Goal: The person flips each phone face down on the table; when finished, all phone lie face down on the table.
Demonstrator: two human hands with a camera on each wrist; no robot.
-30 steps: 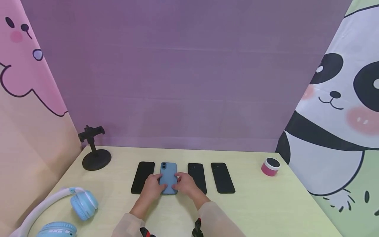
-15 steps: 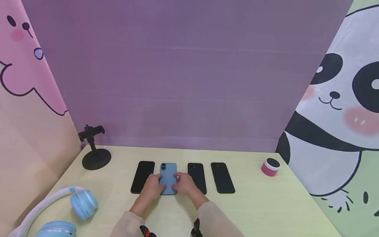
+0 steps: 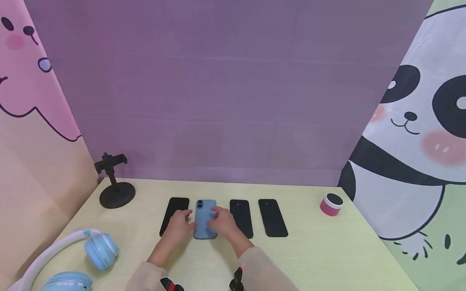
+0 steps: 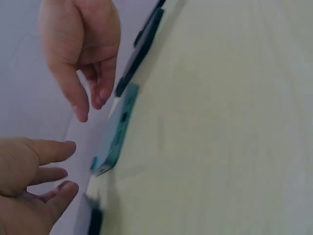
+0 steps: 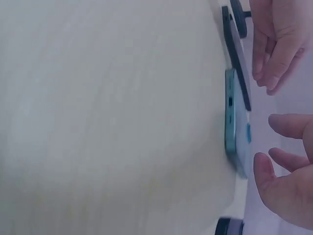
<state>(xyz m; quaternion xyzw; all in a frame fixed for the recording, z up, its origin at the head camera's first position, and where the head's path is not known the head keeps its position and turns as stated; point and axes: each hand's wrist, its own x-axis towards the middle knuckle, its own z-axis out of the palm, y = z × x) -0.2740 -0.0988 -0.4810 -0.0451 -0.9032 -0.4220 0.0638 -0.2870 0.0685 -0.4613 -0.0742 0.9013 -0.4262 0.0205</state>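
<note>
A blue phone [image 3: 205, 220] lies back up on the table, its camera end pointing away. My left hand [image 3: 177, 227] hovers at its left side, fingers loosely bent, partly over a black phone [image 3: 177, 205]. On the other side, my right hand [image 3: 223, 222] has its fingertips above the blue phone's right edge. In the left wrist view a gap shows between the left fingers [image 4: 56, 152] and the blue phone [image 4: 117, 134]. The right wrist view likewise shows the right hand [image 5: 288, 181] apart from it. Two more black phones lie to the right, one [image 3: 241, 214] partly behind the right hand, another [image 3: 273, 218] beyond.
A black phone stand [image 3: 117, 195] occupies the back left of the table [image 3: 309, 258]. Blue and white headphones [image 3: 102, 250] lie at the front left. Toward the back right sits a pink and white jar [image 3: 331, 204] with a dark lid top.
Both hands have let go of the blue phone's sides. The left hand has moved left and slightly up; the right fingers have lifted off the edge. The phone stays in place.
</note>
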